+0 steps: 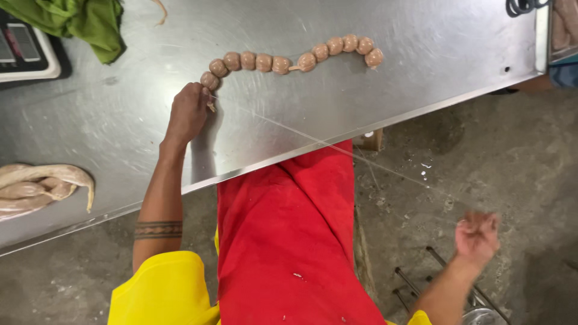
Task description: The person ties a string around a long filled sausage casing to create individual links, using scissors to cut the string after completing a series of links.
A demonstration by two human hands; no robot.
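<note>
- A brushed steel table [421, 66] fills the upper part of the view, its surface scuffed and dully reflective, its front edge running on a slant above a rough concrete floor [512, 156].
- A red apron [283, 241] of soft, matte cloth hangs below the table edge, with yellow sleeves at either side.
- A crumpled green cloth [78, 21] lies at the far left corner of the table, beside a flat scale [24, 51].
- Pale, limp unfilled-looking casing [36, 183] is coiled at the table's left edge.
- A chain of round, pinkish-brown sausage balls [280, 60] curves across the table, smooth and tied off one from the next.
- The left hand [188, 111] is closed, pinching the chain's near end against the table.
- The right hand [477, 235], blurred, is clenched out over the floor, well away from the table.
- A thin taut string [337, 147] runs between the two hands.
</note>
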